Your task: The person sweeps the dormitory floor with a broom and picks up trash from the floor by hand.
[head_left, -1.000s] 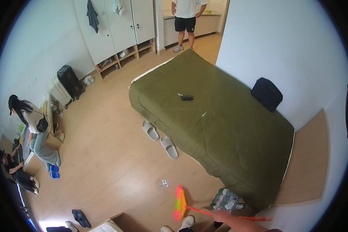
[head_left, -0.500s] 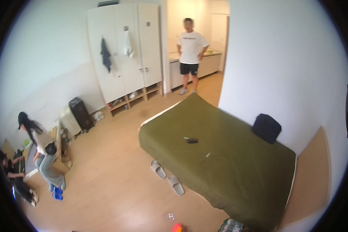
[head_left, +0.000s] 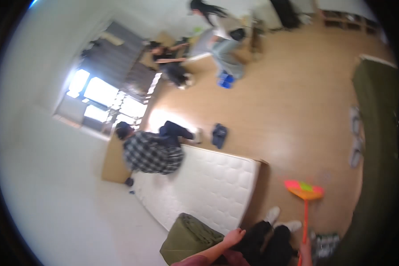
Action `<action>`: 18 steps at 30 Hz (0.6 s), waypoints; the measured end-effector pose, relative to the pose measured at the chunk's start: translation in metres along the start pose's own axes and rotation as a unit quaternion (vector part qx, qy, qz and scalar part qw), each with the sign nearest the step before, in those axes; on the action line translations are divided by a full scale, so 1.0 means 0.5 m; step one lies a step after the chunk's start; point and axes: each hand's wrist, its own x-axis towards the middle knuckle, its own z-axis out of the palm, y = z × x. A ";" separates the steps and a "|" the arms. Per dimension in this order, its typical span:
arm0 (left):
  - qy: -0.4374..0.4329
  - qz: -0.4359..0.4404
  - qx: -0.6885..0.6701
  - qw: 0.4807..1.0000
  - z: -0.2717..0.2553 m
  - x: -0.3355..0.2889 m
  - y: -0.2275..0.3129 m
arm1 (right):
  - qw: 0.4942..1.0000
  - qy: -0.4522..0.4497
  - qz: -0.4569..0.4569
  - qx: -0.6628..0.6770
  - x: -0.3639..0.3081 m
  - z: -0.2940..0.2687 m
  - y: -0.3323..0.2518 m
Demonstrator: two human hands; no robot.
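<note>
This is a shared bedroom, of the dormitory kind; a bare white quilted mattress (head_left: 204, 190) lies on a low wooden frame against the pale wall, and a second bed under an olive-green cover (head_left: 379, 133) runs along the right edge; the floor is light wood laminate (head_left: 288, 102), with slippers (head_left: 354, 137) left beside the green bed and dark shoes (head_left: 219, 135) near the mattress; a bright window (head_left: 104, 99) with a dark curtain lights the far wall; other people sit or crouch on the floor and on the mattress; a folded olive-green bundle (head_left: 188, 239) rests on the mattress end.
</note>
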 end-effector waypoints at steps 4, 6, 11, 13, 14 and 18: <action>0.060 -0.166 -0.082 0.981 -0.024 -0.023 -0.277 | 0.994 -0.031 -0.092 -0.049 0.035 0.055 0.060; 0.090 -0.166 -0.079 0.979 -0.007 -0.026 -0.417 | 0.990 -0.042 -0.118 -0.070 -0.027 0.080 -0.043; 0.048 -0.265 -0.154 0.951 0.042 -0.152 -0.426 | 0.975 -0.059 -0.180 -0.117 -0.141 0.140 -0.238; 0.046 -0.236 -0.191 0.952 0.063 -0.134 -0.435 | 0.965 -0.069 -0.214 -0.135 -0.197 0.177 -0.310; 0.050 -0.223 -0.212 0.950 0.072 -0.124 -0.437 | 0.958 -0.078 -0.232 -0.145 -0.226 0.200 -0.345; 0.083 -0.164 -0.294 0.938 0.103 -0.048 -0.448 | 0.931 -0.112 -0.292 -0.189 -0.312 0.305 -0.435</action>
